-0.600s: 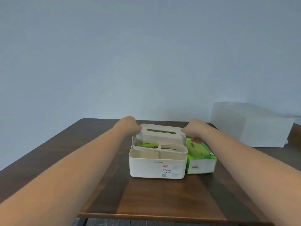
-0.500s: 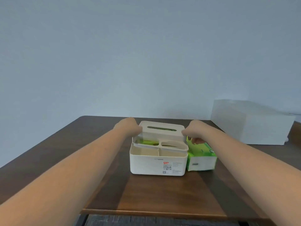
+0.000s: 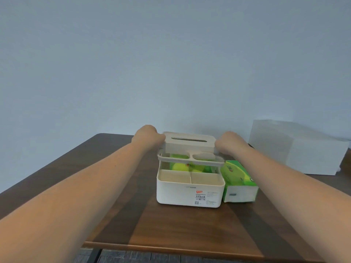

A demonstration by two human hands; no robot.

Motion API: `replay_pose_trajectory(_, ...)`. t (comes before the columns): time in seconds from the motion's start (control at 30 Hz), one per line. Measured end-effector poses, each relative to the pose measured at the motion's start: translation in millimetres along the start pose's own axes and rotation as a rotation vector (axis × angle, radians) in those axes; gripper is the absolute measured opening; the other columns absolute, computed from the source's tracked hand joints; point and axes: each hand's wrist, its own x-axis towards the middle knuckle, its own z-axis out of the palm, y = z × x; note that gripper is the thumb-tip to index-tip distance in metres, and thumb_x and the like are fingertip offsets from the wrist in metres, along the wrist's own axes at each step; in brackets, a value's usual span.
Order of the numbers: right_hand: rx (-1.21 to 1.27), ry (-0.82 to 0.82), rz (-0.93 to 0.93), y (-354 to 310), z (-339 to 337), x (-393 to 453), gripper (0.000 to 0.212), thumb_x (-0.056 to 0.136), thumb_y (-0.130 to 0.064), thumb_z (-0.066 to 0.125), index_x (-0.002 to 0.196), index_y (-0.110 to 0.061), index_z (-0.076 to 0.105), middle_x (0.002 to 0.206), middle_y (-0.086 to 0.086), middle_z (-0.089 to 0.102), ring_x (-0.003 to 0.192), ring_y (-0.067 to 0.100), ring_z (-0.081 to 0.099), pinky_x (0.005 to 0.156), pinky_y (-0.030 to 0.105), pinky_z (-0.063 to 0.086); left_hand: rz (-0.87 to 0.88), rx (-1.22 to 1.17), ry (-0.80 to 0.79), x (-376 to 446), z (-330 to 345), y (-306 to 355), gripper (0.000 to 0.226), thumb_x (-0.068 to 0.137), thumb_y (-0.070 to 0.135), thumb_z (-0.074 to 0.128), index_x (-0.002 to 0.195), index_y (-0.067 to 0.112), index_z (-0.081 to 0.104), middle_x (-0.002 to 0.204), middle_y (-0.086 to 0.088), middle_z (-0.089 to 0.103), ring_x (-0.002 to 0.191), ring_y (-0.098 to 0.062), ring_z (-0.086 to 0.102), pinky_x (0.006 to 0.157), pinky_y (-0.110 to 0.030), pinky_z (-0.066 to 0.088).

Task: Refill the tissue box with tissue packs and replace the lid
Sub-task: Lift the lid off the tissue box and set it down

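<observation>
Head view looked down on a dark wood tabletop (image 3: 182, 230) under a plain pale wall (image 3: 171, 63). At far right, a big white box (image 3: 296, 149) sat on the tabletop, well apart from the rest.

Both forearms reached fwd from the lower corners & met at the tissue box (image 3: 190, 194), a white plastic holder w/ a printed label on its near face, standing mid-tabletop. Its near side had two small open compartments, both bare inside. Behind them, a green tissue pack (image 3: 182, 166) lay in the main bay, seen thru the gap under the raised lid.

Lid (image 3: 190, 143), beige w/ a long slot on top & two cutouts in its near flange, was held above the box, tilted a bit, not seated. Whether its far edge touched the box couldn't be told.

Second green tissue pack (image 3: 238, 180) lay on the tabletop just beside the box's right wall, touching or nearly so, white end facing the camera.

Left hand (image 3: 149, 136) had its grip clamped on the lid's left end; right hand (image 3: 230, 142) was clamped on the lid's right end. Fingers curled away from camera, mostly hidden, so exact finger placement wasn't visible.
</observation>
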Motion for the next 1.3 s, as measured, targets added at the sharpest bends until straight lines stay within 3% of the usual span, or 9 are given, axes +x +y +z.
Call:
replay_pose_trajectory(0.13,0.081,0.04,-0.06,-30.9,-5.5,-1.0,0.021,0.07,-0.003,0.068,0.055,-0.008,0.054,0.061,0.006,0.051,0.074,0.03,0.057,0.063,0.027,0.043,-0.006,-0.064,0.079,7.1,-30.6,-15.3,0.013,0.08,0.015,0.053,0.068,0.01,0.054,0.062,-0.002,0.048,0.066,-0.025,0.046,0.058,-0.027,0.035)
replay_pose_trajectory(0.37,0.089,-0.06,-0.178,-112.1,21.6,-3.3,0.023,0.079,-0.004,0.059,0.057,-0.009,0.052,0.063,0.005,0.049,0.062,0.024,0.052,0.052,0.024,0.037,-0.134,0.011,0.149,13.9,-69.8,-87.9,0.022,0.076,0.01,0.052,0.058,0.012,0.04,0.059,-0.003,0.038,0.057,-0.023,0.035,0.053,-0.026,0.027)
replay_pose_trajectory(0.5,0.004,-0.142,-0.196,-154.1,50.2,-3.7,0.015,0.086,-0.009,0.059,0.072,-0.006,0.053,0.08,0.005,0.051,0.083,0.027,0.052,0.072,0.029,0.043,-0.214,0.125,0.135,14.4,-77.7,-128.5,0.021,0.076,0.006,0.051,0.06,0.012,0.04,0.058,-0.002,0.038,0.054,-0.022,0.033,0.05,-0.024,0.026)
replay_pose_trajectory(0.73,-0.236,-0.183,-0.241,-184.3,103.9,-0.6,0.025,0.087,-0.013,0.054,0.063,-0.01,0.047,0.089,0.004,0.053,0.085,0.029,0.052,0.073,0.031,0.042,-0.299,0.217,0.099,18.4,-62.0,-174.6,0.016,0.076,0.008,0.05,0.062,0.011,0.044,0.059,-0.002,0.045,0.053,-0.019,0.04,0.049,-0.023,0.03)
replay_pose_trajectory(0.83,-0.287,-0.216,-0.24,-194.2,116.3,0.9,0.011,0.087,-0.014,0.055,0.09,-0.008,0.063,0.093,0.003,0.051,0.096,0.029,0.057,0.074,0.031,0.041,-0.333,0.239,0.085,22.1,-51.3,-189.3,0.02,0.078,0.008,0.05,0.06,0.012,0.043,0.059,-0.001,0.044,0.054,-0.018,0.041,0.05,-0.024,0.031)
replay_pose_trajectory(0.93,-0.334,-0.286,-0.243,-198.0,128.7,4.2,0.028,0.088,-0.013,0.054,0.114,-0.011,0.064,0.095,0.003,0.05,0.09,0.027,0.051,0.074,0.03,0.041,-0.348,0.241,0.08,25.5,-43.7,-200.0,0.014,0.079,0.009,0.049,0.065,0.011,0.047,0.061,-0.002,0.046,0.057,-0.02,0.044,0.052,-0.024,0.032)
replay_pose_trajectory(1.07,-0.417,-0.341,-0.223,-198.3,142.3,8.8,0.007,0.088,-0.013,0.055,0.092,-0.01,0.06,0.074,0.005,0.046,0.084,0.028,0.049,0.07,0.031,0.04,-0.348,0.219,0.079,29.7,-36.1,-207.2,0.009,0.08,0.008,0.048,0.072,0.009,0.052,0.062,-0.003,0.048,0.059,-0.022,0.044,0.052,-0.023,0.033)
replay_pose_trajectory(1.17,-0.48,-0.39,-0.221,-197.2,149.7,10.3,0.018,0.087,-0.014,0.056,0.071,-0.008,0.051,0.072,0.004,0.044,0.084,0.028,0.05,0.071,0.032,0.042,-0.353,0.206,0.066,30.9,-31.5,-211.6,0.007,0.08,0.008,0.047,0.073,0.009,0.05,0.063,-0.003,0.047,0.059,-0.023,0.043,0.05,-0.022,0.031)
replay_pose_trajectory(1.3,-0.461,-0.399,-0.238,-197.3,154.0,10.1,0.024,0.089,-0.017,0.054,0.111,-0.012,0.063,0.08,0.004,0.048,0.087,0.027,0.051,0.074,0.033,0.045,-0.355,0.191,0.073,32.3,-32.1,-211.7,0.008,0.08,0.009,0.047,0.081,0.009,0.055,0.071,-0.004,0.053,0.064,-0.023,0.047,0.054,-0.024,0.035)
